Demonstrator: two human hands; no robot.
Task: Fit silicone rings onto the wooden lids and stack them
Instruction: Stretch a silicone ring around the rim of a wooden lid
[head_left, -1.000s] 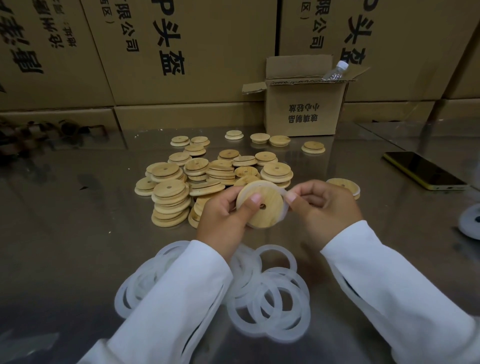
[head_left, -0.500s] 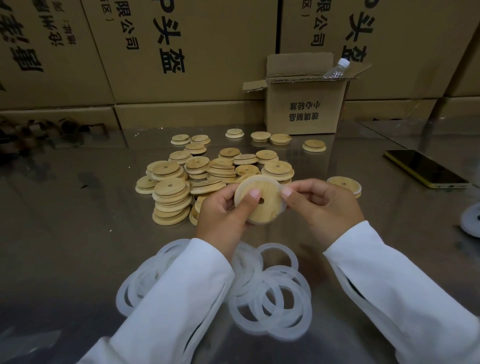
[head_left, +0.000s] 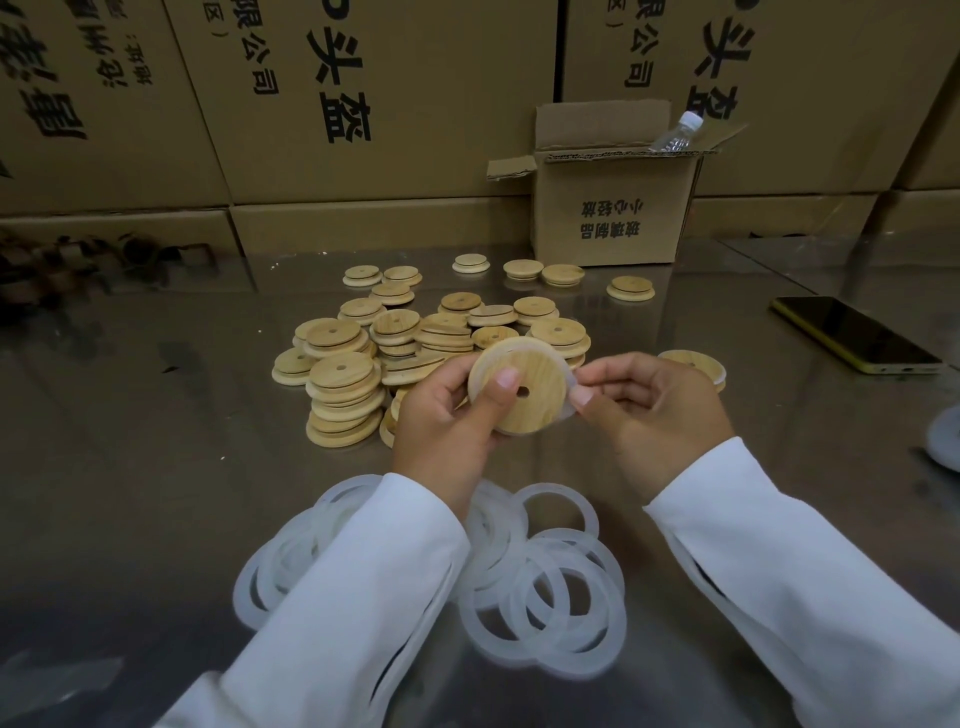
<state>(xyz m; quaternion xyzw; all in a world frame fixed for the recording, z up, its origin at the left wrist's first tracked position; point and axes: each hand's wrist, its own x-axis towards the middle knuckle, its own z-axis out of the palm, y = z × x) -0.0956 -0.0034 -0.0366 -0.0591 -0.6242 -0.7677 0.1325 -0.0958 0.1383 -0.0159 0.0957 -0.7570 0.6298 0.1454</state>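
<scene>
Gripping a wooden lid (head_left: 524, 387) at frame centre, the left hand (head_left: 447, 415) clamps it with thumb on its face, while the right hand (head_left: 649, 410) pinches a silicone ring (head_left: 570, 382) at its right edge; loose rings (head_left: 545, 587) lie on the table (head_left: 156, 467) below.

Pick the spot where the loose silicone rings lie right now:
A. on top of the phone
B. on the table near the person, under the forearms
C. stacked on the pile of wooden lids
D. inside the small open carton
B: the loose silicone rings lie flat and overlapping on the table, nearer the person than both hands.
</scene>
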